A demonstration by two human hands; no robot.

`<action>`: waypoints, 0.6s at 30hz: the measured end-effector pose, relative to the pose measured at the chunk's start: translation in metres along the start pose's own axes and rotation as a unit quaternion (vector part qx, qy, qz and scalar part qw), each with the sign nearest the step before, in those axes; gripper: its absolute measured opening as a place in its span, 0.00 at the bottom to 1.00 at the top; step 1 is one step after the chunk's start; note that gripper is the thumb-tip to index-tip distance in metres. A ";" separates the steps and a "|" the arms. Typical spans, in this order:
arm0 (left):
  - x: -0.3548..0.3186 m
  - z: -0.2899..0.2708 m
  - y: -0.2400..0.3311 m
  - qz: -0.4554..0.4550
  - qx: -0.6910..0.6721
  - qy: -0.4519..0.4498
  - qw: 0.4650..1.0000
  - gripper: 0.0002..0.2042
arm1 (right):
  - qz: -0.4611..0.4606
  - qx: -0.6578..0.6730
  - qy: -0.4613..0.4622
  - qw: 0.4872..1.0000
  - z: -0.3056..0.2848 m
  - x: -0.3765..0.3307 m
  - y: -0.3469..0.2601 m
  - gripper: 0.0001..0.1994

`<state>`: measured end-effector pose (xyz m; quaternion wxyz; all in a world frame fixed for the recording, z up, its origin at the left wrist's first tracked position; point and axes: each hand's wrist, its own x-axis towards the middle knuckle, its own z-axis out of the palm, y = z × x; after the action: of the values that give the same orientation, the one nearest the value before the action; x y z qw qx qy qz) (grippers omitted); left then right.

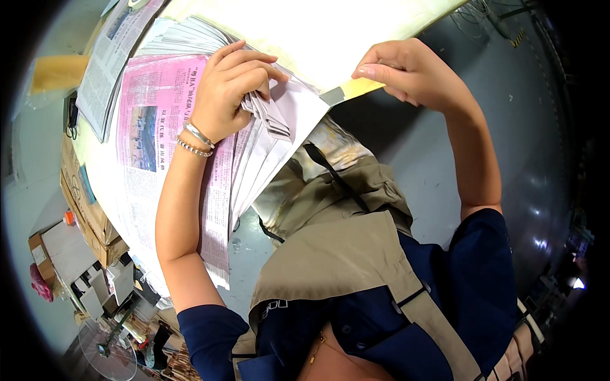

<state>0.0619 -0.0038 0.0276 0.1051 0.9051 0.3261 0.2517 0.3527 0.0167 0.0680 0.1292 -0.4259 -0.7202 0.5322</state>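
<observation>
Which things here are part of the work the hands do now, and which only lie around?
In use:
- left hand, gripping folded newspaper sheets
- right hand, pinching a yellow strip
- pink newspaper under the left forearm

Lying about:
- second newspaper stack
- cardboard boxes
- fan on the floor

The newspapers [159,127] are thin matt paper, pink-tinted on the top sheet and grey-white along the fanned, folded edges by the table's [330,38] near edge. The table is smooth and pale. The bracelets [196,141] look like shiny metal, and the apron [343,254] is matt beige cloth.
</observation>
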 end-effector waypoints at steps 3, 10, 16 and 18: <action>0.002 0.002 0.000 -0.005 0.001 -0.004 1.000 0.11 | -0.008 0.033 -0.071 0.997 -0.004 0.021 0.022 0.12; 0.004 0.002 0.003 -0.023 0.004 -0.023 0.999 0.13 | 0.004 0.112 -0.122 0.986 0.008 0.032 0.040 0.12; 0.002 0.005 -0.001 -0.022 0.001 -0.027 0.999 0.14 | -0.002 0.089 -0.096 0.991 0.004 0.021 0.040 0.11; 0.001 0.006 -0.003 -0.021 -0.001 -0.027 0.999 0.14 | 0.003 0.084 -0.090 0.992 0.006 0.019 0.037 0.11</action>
<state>0.0646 -0.0013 0.0216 0.1197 0.9044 0.3423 0.2250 0.3553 0.0295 0.0282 0.0970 -0.3663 -0.6803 0.6274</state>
